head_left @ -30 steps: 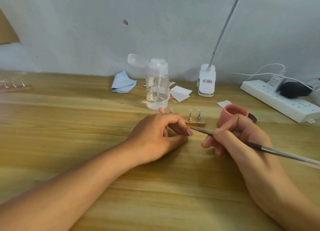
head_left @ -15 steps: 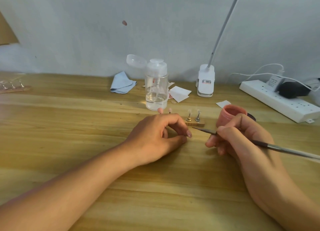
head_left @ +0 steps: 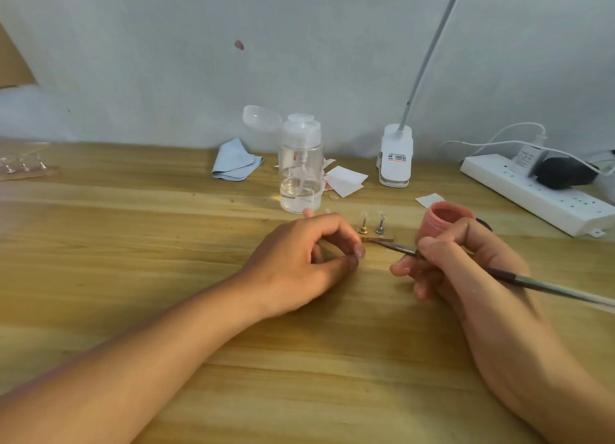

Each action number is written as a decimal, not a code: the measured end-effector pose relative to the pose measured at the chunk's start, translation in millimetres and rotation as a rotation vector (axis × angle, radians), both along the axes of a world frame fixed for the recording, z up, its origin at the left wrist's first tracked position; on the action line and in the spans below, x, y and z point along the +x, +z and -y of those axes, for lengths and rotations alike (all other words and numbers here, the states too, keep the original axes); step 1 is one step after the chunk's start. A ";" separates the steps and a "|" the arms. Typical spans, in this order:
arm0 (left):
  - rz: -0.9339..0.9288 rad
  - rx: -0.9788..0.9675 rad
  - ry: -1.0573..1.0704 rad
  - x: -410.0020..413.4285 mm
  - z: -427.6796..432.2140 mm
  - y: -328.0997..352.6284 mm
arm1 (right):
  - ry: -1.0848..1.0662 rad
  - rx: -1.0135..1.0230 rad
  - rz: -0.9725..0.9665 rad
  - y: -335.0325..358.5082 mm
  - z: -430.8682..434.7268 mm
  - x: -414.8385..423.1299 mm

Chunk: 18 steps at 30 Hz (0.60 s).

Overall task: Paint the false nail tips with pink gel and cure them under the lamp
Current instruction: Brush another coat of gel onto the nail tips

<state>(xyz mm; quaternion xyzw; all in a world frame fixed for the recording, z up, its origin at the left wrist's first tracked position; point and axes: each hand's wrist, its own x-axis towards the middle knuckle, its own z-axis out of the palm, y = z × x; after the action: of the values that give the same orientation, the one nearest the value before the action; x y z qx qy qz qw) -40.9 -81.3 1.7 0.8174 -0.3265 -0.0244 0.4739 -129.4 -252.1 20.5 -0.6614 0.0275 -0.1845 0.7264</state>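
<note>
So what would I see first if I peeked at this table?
Probably the two hands in the middle: the right hand holds a thin brush, its tip pointing at a small wooden stand of nail tips, and the left hand is curled beside it. Next, the pink pot behind the right hand and the clear pump bottle further back.

one view only: head-worn, wide-angle, facing forward and down; left hand and right hand near, tabletop under the fingers, wall well beyond them.
</note>
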 end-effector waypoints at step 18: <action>-0.004 -0.011 -0.008 0.8 0.1 -1.0 | 0.030 -0.086 0.007 -4.1 0.1 1.0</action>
<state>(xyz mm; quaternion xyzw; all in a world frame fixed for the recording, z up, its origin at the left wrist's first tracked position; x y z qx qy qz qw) -40.1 -81.4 0.7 0.8133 -0.3291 -0.0260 0.4791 -128.4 -252.2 16.5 -0.6917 0.0072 -0.1772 0.7001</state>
